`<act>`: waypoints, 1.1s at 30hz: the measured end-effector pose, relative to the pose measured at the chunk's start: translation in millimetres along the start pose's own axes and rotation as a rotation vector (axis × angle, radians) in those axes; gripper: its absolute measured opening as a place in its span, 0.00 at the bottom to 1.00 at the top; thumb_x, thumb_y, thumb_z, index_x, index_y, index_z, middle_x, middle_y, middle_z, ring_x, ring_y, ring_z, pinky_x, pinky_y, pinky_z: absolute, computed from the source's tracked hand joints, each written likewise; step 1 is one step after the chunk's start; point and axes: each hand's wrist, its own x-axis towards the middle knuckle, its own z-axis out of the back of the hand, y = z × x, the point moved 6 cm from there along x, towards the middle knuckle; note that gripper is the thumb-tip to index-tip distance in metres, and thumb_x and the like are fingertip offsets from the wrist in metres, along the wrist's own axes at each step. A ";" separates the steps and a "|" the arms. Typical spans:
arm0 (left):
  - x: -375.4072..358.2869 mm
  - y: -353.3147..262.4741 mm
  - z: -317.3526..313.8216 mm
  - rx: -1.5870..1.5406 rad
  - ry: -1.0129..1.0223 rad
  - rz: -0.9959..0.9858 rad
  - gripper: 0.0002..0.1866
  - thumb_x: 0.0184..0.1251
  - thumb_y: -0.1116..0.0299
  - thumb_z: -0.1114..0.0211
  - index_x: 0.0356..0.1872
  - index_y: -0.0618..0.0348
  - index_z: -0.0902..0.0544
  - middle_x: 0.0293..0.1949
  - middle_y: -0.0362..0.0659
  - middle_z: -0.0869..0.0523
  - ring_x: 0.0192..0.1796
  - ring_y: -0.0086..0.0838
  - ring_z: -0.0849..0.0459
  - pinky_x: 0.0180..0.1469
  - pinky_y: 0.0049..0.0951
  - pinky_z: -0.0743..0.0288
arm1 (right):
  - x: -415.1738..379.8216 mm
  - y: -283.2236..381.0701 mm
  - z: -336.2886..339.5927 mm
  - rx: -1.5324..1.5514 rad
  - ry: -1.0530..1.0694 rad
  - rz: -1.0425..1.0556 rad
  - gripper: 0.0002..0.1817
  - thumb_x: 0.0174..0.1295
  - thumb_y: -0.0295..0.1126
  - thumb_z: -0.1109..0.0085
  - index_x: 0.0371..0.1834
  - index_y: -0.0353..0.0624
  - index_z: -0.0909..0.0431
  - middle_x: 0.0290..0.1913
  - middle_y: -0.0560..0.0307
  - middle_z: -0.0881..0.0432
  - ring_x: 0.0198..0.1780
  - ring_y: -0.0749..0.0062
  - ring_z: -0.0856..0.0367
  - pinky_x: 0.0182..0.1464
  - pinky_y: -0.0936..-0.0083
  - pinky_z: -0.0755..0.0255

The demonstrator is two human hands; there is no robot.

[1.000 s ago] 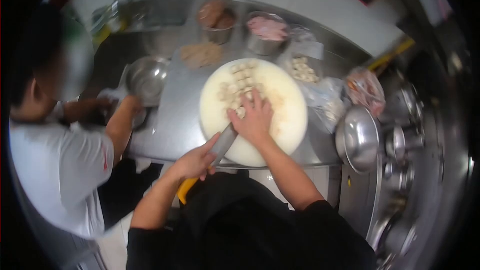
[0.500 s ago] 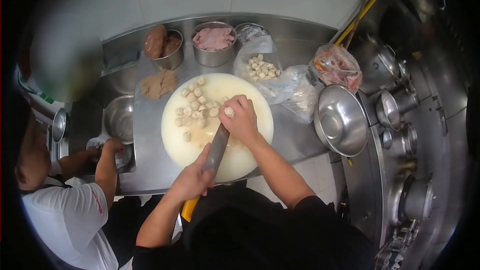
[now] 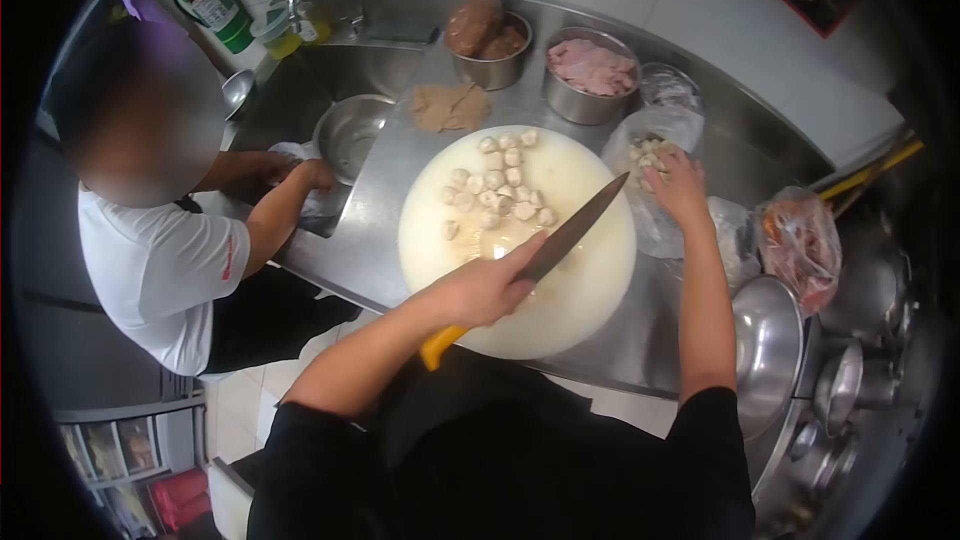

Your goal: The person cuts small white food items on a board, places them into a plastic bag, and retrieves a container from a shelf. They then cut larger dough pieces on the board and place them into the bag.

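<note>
My left hand (image 3: 485,290) is closed around a large knife (image 3: 570,238) with a yellow handle. The blade slants up to the right above a round, pale cutting board (image 3: 430,270). Several small whitish, round pieces (image 3: 495,180) lie on the board's upper left part. My right hand (image 3: 675,183) is at the mouth of a clear plastic bag (image 3: 655,220), its fingers apart and touching similar pieces (image 3: 645,152). The fingertips are partly hidden among them.
Behind the board stand pots of brown meat (image 3: 500,43) and pink meat (image 3: 592,67). A steel bowl (image 3: 768,350) and bagged reddish food (image 3: 800,240) are at the right. At the left, a person in white (image 3: 165,260) works at the sink (image 3: 385,70).
The view has turned, so the scene sits further right. My right hand has left the board and reached the bag. The knife has lifted and now points up to the right, still in my left hand.
</note>
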 end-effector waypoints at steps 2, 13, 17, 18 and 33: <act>-50.2 34.6 5.8 -0.109 -0.069 0.101 0.38 0.81 0.65 0.46 0.87 0.40 0.51 0.31 0.43 0.13 0.23 0.30 0.18 0.36 0.33 0.18 | -37.1 46.9 11.1 0.021 -0.133 0.126 0.36 0.65 0.49 0.30 0.73 0.42 0.24 0.77 0.37 0.29 0.81 0.41 0.38 0.81 0.50 0.46; -156.2 156.0 36.1 -0.432 -0.357 0.336 0.39 0.78 0.71 0.47 0.87 0.41 0.48 0.28 0.40 0.16 0.21 0.20 0.23 0.28 0.24 0.23 | -111.0 211.3 -62.8 0.194 0.094 0.257 0.70 0.47 0.62 0.20 0.86 0.39 0.51 0.84 0.25 0.57 0.83 0.27 0.57 0.82 0.40 0.56; -129.0 171.4 66.2 -0.368 -0.242 0.271 0.40 0.77 0.69 0.47 0.88 0.41 0.50 0.28 0.41 0.16 0.21 0.22 0.23 0.31 0.26 0.22 | -110.9 249.0 -82.4 0.226 -0.018 0.196 0.66 0.44 0.65 0.20 0.84 0.43 0.42 0.77 0.30 0.45 0.77 0.32 0.46 0.78 0.42 0.48; -123.5 173.1 72.4 -0.360 -0.212 0.264 0.41 0.76 0.69 0.47 0.88 0.40 0.50 0.29 0.41 0.16 0.22 0.23 0.23 0.32 0.26 0.22 | -111.9 256.1 -85.7 0.218 -0.062 0.173 0.65 0.44 0.66 0.20 0.83 0.44 0.40 0.75 0.31 0.44 0.76 0.34 0.44 0.76 0.43 0.47; -121.0 177.2 68.1 -0.338 0.067 0.155 0.42 0.79 0.67 0.47 0.88 0.35 0.56 0.34 0.43 0.13 0.22 0.21 0.22 0.31 0.23 0.20 | -101.1 297.9 -104.1 0.091 -0.335 -0.054 0.31 0.57 0.56 0.27 0.60 0.52 0.16 0.68 0.42 0.33 0.71 0.39 0.39 0.73 0.38 0.47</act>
